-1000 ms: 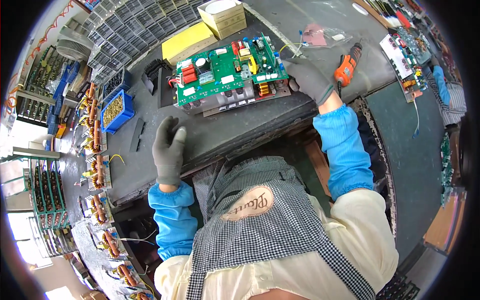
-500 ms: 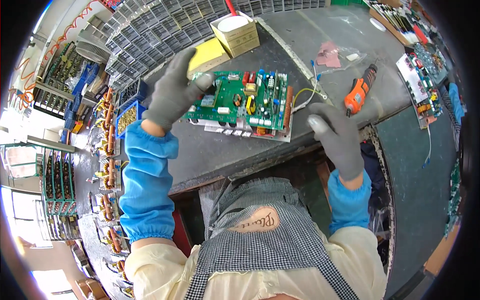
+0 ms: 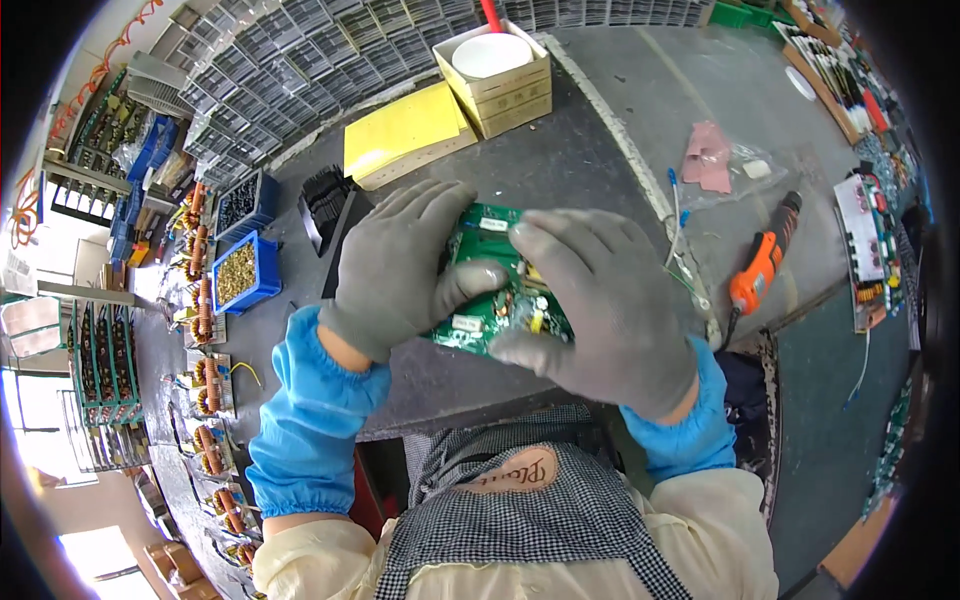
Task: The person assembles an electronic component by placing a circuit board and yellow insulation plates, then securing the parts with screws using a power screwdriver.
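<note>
A green circuit board (image 3: pixel 498 308) with small components on it lies between my two grey-gloved hands, over the near part of the dark bench. Its left side is in the grip of my left hand (image 3: pixel 405 272), with the thumb across the top face. My right hand (image 3: pixel 610 305) closes on the right side, fingers at the far edge and thumb at the near edge. Both hands cover much of the board, so its ends and underside are hidden.
Beyond the hands are a yellow pad (image 3: pixel 405 130) and a carton holding a white round container (image 3: pixel 492 57). Blue bins (image 3: pixel 262 265) and a black rack (image 3: pixel 325 200) stand left. An orange power screwdriver (image 3: pixel 757 270) lies right. Coil assemblies (image 3: pixel 207 385) line the left edge.
Both hands have come inward and taken hold of the circuit board, which was flat on the bench between them. It is now nearer me and turned. The view has shifted as well.
</note>
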`<state>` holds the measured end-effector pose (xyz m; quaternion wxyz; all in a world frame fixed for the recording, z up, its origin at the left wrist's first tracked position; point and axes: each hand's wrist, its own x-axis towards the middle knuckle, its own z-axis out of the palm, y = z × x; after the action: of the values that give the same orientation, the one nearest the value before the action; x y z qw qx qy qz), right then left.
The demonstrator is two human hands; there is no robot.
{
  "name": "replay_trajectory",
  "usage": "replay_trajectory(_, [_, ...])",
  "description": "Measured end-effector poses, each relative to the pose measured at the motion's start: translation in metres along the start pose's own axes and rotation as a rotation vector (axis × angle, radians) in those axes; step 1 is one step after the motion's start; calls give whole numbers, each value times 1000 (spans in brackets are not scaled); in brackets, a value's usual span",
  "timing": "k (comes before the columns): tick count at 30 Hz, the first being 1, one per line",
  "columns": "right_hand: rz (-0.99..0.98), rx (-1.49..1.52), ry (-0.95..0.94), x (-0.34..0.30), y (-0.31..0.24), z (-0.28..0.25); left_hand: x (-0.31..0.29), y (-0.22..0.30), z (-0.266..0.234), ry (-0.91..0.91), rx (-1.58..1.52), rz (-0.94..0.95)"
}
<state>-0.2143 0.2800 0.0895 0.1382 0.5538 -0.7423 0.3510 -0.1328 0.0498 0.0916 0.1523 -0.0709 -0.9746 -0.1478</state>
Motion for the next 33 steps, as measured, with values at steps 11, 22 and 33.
replay_trajectory(11, [-11, -57, -18, -2, 4, 6, 5, 2, 4, 92, 62, 35])
replay_trajectory(22, [592, 596, 380, -130, -2, -62, -92, -3, -35, 725, -514, -151])
replay_trajectory(33, [1000, 952, 35, -106, 0, -15, -129, 4, 58, 585, -1232, -763])
